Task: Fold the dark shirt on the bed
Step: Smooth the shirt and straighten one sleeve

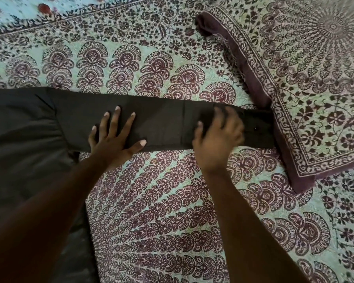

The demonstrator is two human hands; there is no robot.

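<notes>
The dark shirt (25,144) lies flat on the bed, its body at the left and one long sleeve (164,123) stretched out to the right, the cuff reaching the pillow. My left hand (112,137) presses flat on the middle of the sleeve with its fingers spread. My right hand (217,139) lies on the sleeve near the cuff, blurred, its fingers bent over the cloth; whether it grips the cloth I cannot tell.
A patterned green and maroon bedsheet (161,211) covers the bed. A pillow (315,88) in matching print lies at the right, touching the cuff end of the sleeve.
</notes>
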